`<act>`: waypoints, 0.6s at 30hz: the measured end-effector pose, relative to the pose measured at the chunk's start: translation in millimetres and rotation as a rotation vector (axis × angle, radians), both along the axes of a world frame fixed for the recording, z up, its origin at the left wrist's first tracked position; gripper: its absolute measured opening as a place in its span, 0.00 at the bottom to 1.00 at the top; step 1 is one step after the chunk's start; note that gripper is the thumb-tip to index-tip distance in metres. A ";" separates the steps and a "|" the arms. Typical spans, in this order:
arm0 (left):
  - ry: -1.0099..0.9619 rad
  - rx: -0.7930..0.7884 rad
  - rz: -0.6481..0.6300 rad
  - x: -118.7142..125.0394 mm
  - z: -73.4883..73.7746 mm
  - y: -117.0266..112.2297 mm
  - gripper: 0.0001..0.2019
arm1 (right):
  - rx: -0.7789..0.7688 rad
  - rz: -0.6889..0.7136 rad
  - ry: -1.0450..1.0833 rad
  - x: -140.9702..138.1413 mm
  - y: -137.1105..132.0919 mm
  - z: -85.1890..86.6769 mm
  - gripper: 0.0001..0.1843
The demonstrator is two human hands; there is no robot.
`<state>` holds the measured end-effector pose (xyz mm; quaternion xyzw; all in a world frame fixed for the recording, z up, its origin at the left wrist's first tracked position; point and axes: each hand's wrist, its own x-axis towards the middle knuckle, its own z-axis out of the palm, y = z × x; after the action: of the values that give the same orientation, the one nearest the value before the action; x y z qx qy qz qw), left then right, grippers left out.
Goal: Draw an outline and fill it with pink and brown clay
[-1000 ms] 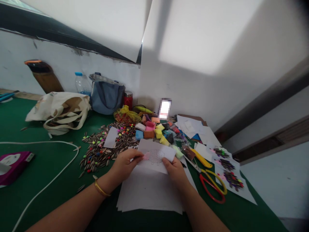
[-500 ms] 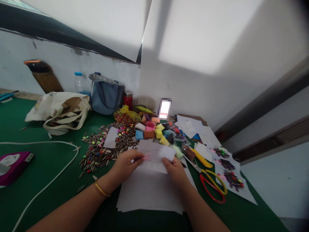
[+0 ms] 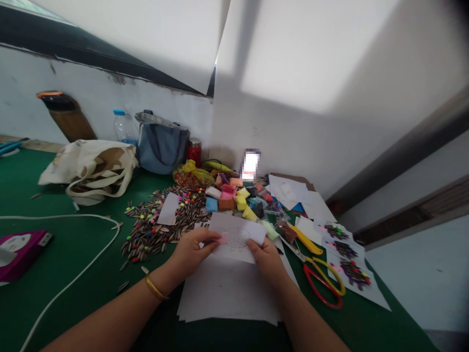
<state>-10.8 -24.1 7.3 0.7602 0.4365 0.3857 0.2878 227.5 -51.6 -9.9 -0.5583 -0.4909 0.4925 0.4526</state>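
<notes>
In the head view a small white sheet of paper (image 3: 234, 225) lies between my hands, tilted over a stack of larger white paper (image 3: 230, 293). It bears a drawn oval animal outline filled with small marks, with a pink patch (image 3: 223, 238) at its left end that looks like soft clay. My left hand (image 3: 192, 252), a gold bangle at its wrist, is closed, thumb and forefinger at the pink patch and the sheet's left side. My right hand (image 3: 266, 254) pinches the right edge, thumb on top; its other fingers are hidden beneath.
Striped sunflower seeds (image 3: 157, 239) mixed with coloured beads spread at left. Coloured clay packets (image 3: 227, 203) lie behind the sheet. Scissors (image 3: 322, 281) and a yellow cutter (image 3: 307, 240) are at right, beside seed-decorated sheets (image 3: 377, 293). A white cable (image 3: 76, 276) crosses the left.
My left fingers have shifted very slightly over the pink patch. The sheet and my right hand stay almost in the same place.
</notes>
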 end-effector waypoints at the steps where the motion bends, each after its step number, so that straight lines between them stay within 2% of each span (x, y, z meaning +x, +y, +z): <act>1: -0.003 -0.015 0.010 -0.3 -1.0 0.2 0.09 | 0.008 0.003 -0.009 1.2 0.8 -0.2 0.23; 6: -0.029 -0.054 0.117 -4.1 -7.1 5.7 0.12 | -0.010 0.090 -0.076 9.9 5.9 0.7 0.20; 8: -0.046 -0.013 0.156 -6.6 -8.3 9.6 0.11 | -0.045 0.155 -0.133 13.7 7.7 1.0 0.18; 10: -0.007 0.049 0.136 -9.0 -8.1 12.7 0.09 | -0.055 0.220 -0.196 16.3 8.8 0.9 0.16; 14: 0.149 0.096 -0.037 -10.1 -6.5 12.9 0.06 | -0.020 0.288 -0.392 16.3 8.4 0.0 0.11; 18: 0.361 0.095 -0.268 -5.9 -4.9 8.0 0.10 | 0.072 0.253 -0.825 11.1 6.8 -0.1 0.11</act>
<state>-16.6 -16.0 2.4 0.8806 0.3575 0.2219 0.2177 238.6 -44.8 -10.0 -0.6278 -0.7121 0.2620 0.1736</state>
